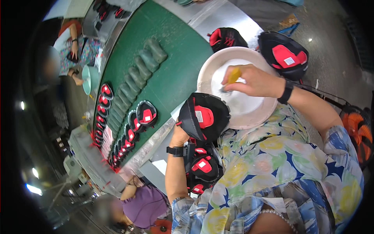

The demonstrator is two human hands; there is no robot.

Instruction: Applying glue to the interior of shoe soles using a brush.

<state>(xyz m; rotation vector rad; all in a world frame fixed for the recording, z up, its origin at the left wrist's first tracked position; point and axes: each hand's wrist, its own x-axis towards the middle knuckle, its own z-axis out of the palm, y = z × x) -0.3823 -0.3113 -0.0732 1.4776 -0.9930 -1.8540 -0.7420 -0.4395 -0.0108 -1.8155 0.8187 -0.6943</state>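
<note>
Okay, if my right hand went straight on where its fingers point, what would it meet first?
Probably the left wall of the pale bowl, though how high your right hand sits relative to the rim is hard to judge.

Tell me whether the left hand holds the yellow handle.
No, the right hand holds the yellow handle; the left hand holds a black shoe upper.

A long green belt, bordered on its near side by a pale edge strip, is lined with rows of goods. Rounded grey-green pieces are laid side by side along its middle. Black-and-red shoe pieces are ranged down the left edge, and another black-and-red row is lined up to the right. Pale pinkish pieces are set between them.
</note>
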